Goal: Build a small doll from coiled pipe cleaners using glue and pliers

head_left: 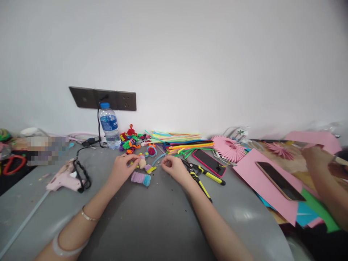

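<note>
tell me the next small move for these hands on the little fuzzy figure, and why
Probably bring the right hand toward the small beige fuzzy pipe-cleaner figure that the left hand pinches: the two hands sit apart, and a thin light-blue pipe cleaner curves on the grey table between them.

The table top [152,224] is grey, smooth and faintly shiny, with specks on it. The small beige figure [142,162] pinched in the left hand [123,167] is fuzzy chenille, like the purple-and-blue roll [140,178] and the bright pipe cleaners [185,143] behind. The water bottle [109,125] is clear glossy plastic, the glue gun [62,179] pale pink matt plastic. The pliers [209,175] have yellow-and-black plastic grips. The phone [208,162] shows glossy black glass in a pink case; the pink sheet [261,192] is matt paper, and the wall [217,54] is matt white
</note>
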A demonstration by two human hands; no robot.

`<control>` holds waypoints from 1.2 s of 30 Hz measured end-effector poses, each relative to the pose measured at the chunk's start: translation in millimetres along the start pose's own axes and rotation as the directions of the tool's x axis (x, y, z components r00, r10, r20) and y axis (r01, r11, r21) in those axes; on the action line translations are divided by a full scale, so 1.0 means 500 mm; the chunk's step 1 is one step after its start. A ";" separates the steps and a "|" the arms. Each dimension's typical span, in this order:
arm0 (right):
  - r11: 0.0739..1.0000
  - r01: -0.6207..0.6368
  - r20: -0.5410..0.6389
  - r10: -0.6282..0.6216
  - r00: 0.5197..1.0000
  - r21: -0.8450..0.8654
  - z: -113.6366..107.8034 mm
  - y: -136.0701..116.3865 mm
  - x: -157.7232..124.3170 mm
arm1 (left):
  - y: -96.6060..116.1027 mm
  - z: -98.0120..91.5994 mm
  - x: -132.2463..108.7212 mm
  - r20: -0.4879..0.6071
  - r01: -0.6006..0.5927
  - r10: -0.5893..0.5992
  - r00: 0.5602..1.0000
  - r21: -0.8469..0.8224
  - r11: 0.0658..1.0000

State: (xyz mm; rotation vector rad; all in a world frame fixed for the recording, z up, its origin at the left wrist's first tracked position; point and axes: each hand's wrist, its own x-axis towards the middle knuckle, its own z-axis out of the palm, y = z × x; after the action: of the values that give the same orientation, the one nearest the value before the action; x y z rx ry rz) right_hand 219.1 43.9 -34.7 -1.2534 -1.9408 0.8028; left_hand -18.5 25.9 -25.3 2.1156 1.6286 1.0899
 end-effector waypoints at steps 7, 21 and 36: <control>0.978 -0.010 -0.086 0.028 0.996 0.208 0.014 -0.017 -0.005 | -0.035 -0.045 0.016 -0.076 0.054 -0.057 0.995 -0.035 0.998; 0.957 0.014 -0.082 0.010 0.997 0.289 0.011 0.000 0.003 | -0.082 -0.036 0.009 0.289 0.114 -0.124 0.949 0.052 0.992; 0.985 0.052 0.104 -0.034 0.994 -0.167 -0.005 0.009 -0.004 | -0.070 -0.040 0.029 0.047 0.183 -0.186 0.982 -0.518 0.836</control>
State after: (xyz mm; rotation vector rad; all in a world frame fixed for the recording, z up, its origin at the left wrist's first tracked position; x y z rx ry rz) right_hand 223.9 43.8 -37.2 -1.2859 -2.1483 0.7037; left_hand -56.0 46.3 -26.9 1.5706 1.3072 1.2916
